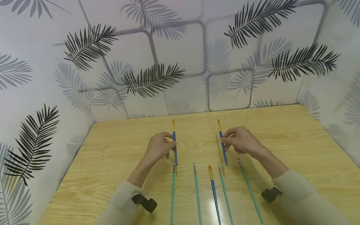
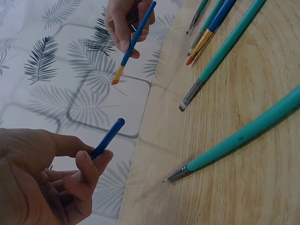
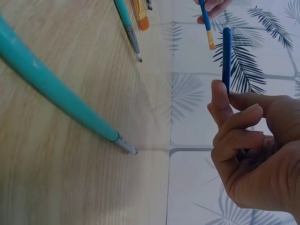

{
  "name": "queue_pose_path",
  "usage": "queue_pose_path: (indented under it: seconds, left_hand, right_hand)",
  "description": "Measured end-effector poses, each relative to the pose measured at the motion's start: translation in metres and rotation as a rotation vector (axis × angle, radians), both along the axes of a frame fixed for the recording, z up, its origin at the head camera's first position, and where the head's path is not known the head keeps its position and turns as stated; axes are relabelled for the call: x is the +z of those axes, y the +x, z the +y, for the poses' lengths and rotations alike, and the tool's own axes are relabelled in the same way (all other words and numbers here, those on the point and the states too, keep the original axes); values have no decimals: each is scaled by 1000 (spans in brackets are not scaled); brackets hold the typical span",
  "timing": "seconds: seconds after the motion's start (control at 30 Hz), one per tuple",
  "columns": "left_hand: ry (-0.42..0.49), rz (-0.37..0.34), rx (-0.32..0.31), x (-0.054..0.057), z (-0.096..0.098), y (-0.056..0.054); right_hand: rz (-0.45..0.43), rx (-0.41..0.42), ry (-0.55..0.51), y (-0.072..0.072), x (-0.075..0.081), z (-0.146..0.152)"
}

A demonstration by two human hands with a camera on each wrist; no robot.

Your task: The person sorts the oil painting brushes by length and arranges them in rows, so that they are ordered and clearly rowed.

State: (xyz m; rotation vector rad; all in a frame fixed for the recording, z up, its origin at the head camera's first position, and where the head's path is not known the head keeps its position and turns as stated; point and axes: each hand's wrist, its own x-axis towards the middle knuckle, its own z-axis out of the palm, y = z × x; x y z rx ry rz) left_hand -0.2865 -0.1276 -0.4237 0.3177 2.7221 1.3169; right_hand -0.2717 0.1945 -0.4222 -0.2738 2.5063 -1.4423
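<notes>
Seeing left hand (image 1: 160,147) pinching blue brush (image 1: 175,157), right hand (image 1: 240,140) pinching second brush (image 1: 224,153), axes roughly fore-aft, bristles away from me.

Tabletop (image 1: 294,139) wood-grained, smooth, with a soft sheen where light strikes. Blue brushes (image 2: 140,30): glossy handles (image 3: 226,58), gold-toned metallic ferrules (image 2: 118,74); green brushes (image 2: 233,40) likewise glossy, their silvery ferrules (image 2: 191,95) metal-looking. Sleeves (image 1: 301,191) matt cloth; leaf-patterned backdrop (image 1: 185,93) smooth.
</notes>
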Motion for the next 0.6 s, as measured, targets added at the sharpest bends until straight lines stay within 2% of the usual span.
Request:
queue_pose_path:
  seconds: [0.2,0.6]
  left_hand:
    - [12,-6,9,-3,3,-5]
    - [25,3,51,-10,1,-20]
  right_hand:
    - [-3,-3,-51,-5,-1,-5]
    - [-2,24,-59,-24,-2,-20]
